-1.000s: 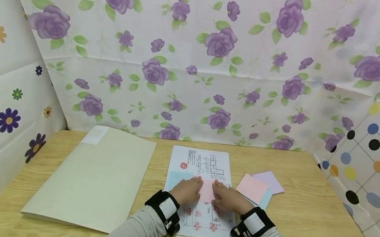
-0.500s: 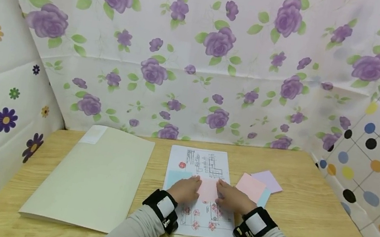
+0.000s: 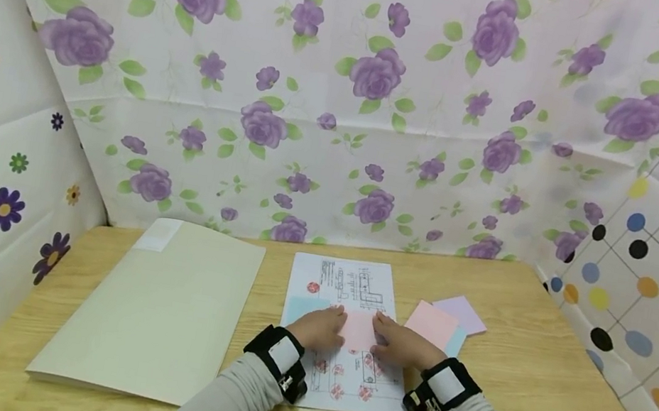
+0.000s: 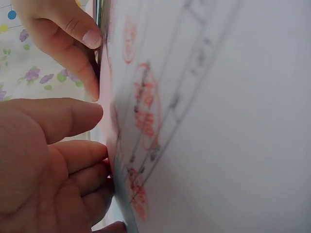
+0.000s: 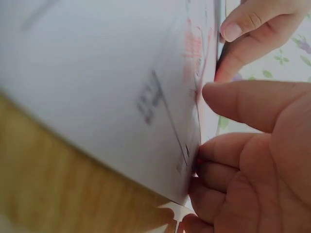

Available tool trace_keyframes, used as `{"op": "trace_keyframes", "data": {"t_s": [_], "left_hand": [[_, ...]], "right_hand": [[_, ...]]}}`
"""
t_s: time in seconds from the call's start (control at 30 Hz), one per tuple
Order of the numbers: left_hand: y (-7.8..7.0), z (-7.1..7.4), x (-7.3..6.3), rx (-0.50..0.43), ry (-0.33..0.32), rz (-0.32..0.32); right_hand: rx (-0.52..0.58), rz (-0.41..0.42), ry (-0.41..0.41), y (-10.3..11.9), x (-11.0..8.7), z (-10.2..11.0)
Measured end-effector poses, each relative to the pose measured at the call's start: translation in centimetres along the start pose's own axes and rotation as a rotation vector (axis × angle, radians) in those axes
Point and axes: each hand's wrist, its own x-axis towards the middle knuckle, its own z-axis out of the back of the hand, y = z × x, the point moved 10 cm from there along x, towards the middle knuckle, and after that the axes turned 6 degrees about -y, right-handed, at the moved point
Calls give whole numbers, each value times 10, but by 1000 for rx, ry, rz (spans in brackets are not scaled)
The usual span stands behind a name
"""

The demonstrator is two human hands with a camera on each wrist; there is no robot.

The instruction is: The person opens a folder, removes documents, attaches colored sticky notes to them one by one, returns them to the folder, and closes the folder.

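Note:
A white printed sheet [image 3: 350, 399] with black drawings and red marks lies on the table, seemingly atop other sheets. On its middle is a pink sticky note [image 3: 357, 332], and a light blue note [image 3: 303, 306] sits to the left, partly covered by my left hand [image 3: 319, 327]. That hand touches the pink note's left side with its fingertips. From the other side, my right hand [image 3: 411, 346] rests its fingertips on the note's right edge. Both wrist views show the thumb [image 4: 85, 116] and fingers [image 5: 221, 150] bent slightly, tips against the paper, nothing gripped.
To the left lies a large cream folder [image 3: 149, 321] with a white label [image 3: 158, 234]. Right of the sheet, loose pink [image 3: 432, 322], purple [image 3: 460, 312] and blue notes [image 3: 455, 342] overlap on the wooden table [image 3: 534, 382]. Patterned cloth walls [image 3: 322, 89] enclose the table.
The right hand has shifted slightly outward to the right along the note, uncovering more of its pink surface. The left hand stays nearly in place; the whole view drifts a little left.

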Motion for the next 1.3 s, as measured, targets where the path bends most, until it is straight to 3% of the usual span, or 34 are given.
{"op": "trace_keyframes", "data": {"t_s": [0.27, 0.5, 0.8, 1.13, 1.3], "left_hand": [[3, 7, -3, -83, -18, 10], [5, 5, -5, -136, -44, 12], [7, 1, -14, -270, -86, 16], [2, 7, -24, -332, -147, 4], [1, 12, -28, -381, -178, 7]], "right_hand": [[51, 13, 42, 6, 3, 5], [79, 16, 64, 0, 7, -3], [151, -9, -135, -15, 5, 17], [83, -66, -274, -62, -8, 55], [56, -142, -348, -95, -16, 77]]}}
